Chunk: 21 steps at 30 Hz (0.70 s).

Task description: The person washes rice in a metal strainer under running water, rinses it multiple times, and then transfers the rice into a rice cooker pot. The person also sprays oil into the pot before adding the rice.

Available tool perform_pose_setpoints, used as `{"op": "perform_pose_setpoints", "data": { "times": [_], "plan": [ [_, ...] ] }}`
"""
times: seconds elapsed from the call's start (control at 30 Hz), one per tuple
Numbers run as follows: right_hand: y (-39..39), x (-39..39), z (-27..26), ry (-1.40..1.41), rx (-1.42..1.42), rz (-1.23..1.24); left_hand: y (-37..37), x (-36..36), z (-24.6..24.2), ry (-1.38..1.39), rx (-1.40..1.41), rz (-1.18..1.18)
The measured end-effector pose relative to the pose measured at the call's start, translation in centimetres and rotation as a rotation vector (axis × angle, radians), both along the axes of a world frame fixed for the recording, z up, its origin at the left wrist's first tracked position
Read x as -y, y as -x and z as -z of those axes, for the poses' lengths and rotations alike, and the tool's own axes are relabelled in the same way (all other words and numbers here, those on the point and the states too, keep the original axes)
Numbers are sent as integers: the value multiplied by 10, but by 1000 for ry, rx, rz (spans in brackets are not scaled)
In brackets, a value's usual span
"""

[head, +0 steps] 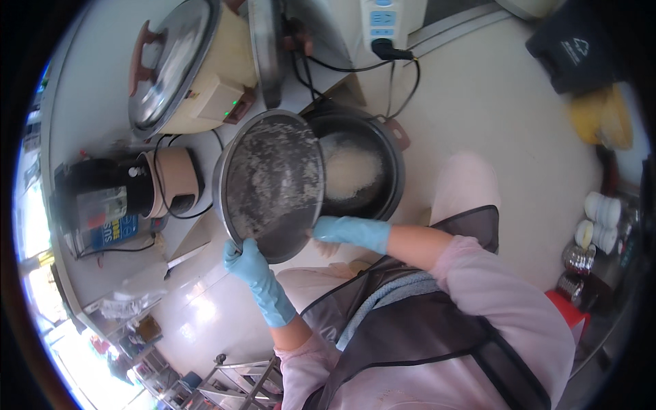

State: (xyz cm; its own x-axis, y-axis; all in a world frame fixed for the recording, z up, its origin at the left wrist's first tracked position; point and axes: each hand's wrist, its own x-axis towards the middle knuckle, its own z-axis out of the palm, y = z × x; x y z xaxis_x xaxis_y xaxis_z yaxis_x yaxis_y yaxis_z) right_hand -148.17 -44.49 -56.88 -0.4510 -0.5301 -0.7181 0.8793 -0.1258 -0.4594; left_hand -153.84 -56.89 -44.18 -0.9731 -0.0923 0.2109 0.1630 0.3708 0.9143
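My left hand (256, 266), in a light blue rubber glove, grips the lower left rim of a round dark-lined metal pot (271, 189). The pot is tilted, and pale grains that look like rice cling to its inside. My right hand (348, 233), gloved alike, is at the pot's lower right rim; its fingertips are blurred, so its grip is unclear. Partly behind the tilted pot stands a black pot (394, 189) with a brown side handle. A pale heap of what looks like rice (353, 169) lies in it.
On the white counter to the left stand a large cream rice cooker (215, 97) with a metal lid and a pink-and-black appliance (174, 182). Black cords run to a power strip (382, 25). A yellow container (602, 120) and white stacked items (602, 210) are at right.
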Motion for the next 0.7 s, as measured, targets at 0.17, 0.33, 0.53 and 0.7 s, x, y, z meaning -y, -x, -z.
{"op": "perform_pose_setpoints", "data": {
  "times": [0.17,0.33,0.53,0.7],
  "plan": [
    [34,-30,-16,-603,-549,833,-2,2,-2,-211,207,-5],
    [117,-48,-24,-734,-460,1371,-14,2,2,-239,406,83],
    [155,8,-43,-627,-669,1586,-27,-8,23,-156,474,66],
    [63,21,-44,-580,-1548,270,-15,11,17,-375,369,140]
  ]
}}
